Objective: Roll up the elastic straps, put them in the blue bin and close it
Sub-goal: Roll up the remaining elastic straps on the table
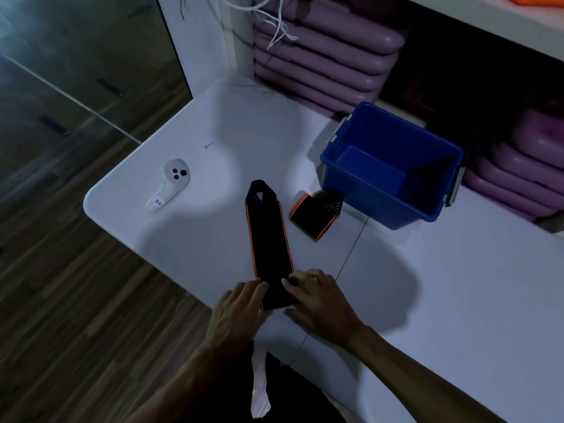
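A long black elastic strap with orange edges [267, 236] lies flat on the white table [427, 300], stretching away from me. My left hand [236, 312] and my right hand [320, 300] both press on its near end, where the fabric is folded over. A second black and orange strap [316, 213], folded up, lies just in front of the blue bin [375, 193]. The bin stands open at the right, with grey latches on its sides. Its lid is not in view.
A white handheld controller [169, 184] lies on the table's left corner and a small screw [209, 145] rests beyond it. Stacked purple mats [320, 56] fill the shelves behind the bin. Wooden floor lies to the left of the table edge.
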Tool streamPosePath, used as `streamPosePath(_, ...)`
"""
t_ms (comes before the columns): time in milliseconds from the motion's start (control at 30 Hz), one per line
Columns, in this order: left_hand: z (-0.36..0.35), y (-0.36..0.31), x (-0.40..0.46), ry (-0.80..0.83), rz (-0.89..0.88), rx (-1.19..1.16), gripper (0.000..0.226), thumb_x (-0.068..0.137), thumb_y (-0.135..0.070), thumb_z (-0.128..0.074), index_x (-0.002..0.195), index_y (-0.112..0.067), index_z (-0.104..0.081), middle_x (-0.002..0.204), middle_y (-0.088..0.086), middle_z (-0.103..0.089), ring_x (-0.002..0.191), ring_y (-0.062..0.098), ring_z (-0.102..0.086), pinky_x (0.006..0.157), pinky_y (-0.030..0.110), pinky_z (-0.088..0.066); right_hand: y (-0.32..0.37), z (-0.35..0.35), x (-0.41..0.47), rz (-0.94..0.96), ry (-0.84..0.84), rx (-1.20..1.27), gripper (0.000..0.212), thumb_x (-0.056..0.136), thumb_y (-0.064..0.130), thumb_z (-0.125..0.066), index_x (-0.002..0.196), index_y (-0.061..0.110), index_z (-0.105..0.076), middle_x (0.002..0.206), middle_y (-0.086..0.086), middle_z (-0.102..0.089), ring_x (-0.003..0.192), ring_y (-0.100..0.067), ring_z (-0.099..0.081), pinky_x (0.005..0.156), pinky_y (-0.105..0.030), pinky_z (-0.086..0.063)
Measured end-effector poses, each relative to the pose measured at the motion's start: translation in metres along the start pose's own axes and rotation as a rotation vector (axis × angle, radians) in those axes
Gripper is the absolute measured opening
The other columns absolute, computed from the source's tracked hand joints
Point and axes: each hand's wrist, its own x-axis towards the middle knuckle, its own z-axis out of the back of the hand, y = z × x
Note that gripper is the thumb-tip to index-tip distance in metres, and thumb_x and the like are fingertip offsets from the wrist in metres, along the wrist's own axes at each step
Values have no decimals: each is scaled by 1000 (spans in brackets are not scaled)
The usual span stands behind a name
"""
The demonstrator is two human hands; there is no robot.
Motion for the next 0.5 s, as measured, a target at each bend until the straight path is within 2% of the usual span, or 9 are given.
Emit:
streamPosePath(67, -1, 1, 2, -21, -11, -8, 41, 78, -39, -58, 111, -14, -62, 111, 3, -68, 93, 20, -67, 71, 30, -56, -1, 1, -1, 21, 3, -33, 53, 87, 35, -65, 133, 11, -56, 130, -6, -59, 108, -24, -49, 78, -35, -47)
streamPosePath(167, 3, 3, 5, -62, 2, -108, 37, 79, -34, -66, 109, -13, -64, 103, 1, -70, 92, 19, -64, 71, 30, -55, -2, 3, 8, -15, -14, 25, 46, 95, 37, -56, 133, 11, -57, 126, -4, -63, 106, -22, -50, 77, -33, -46)
streamPosePath(267, 11, 5, 15, -92, 123, -228, 37, 87, -43, -50, 104, -13, -65, 95, 0, -69, 92, 19, -57, 73, 34, -52, -1, 7, 25, -100, 30, 213, 46, 99, 40, -45, 134, 12, -56, 120, -2, -65, 104, -20, -51, 83, -33, -45)
streamPosePath(400, 13, 5, 34, -71, 303, -289, 52, 88, -53, -31, 94, -12, -62, 90, 3, -61, 86, 18, -49, 76, 32, -45, 3, 16, 52, -260, 14, 396, 33, 100, 34, -51, 128, 18, -53, 107, 0, -62, 98, -18, -47, 81, -32, -45)
streamPosePath(500, 15, 3, 48, -83, 449, -337, 33, 94, -42, -41, 105, -13, -54, 99, 5, -61, 93, 24, -51, 77, 34, -44, 7, 15, 67, -352, -70, 355, 23, 97, 37, -55, 112, 20, -54, 95, 3, -57, 91, -19, -48, 73, -31, -44)
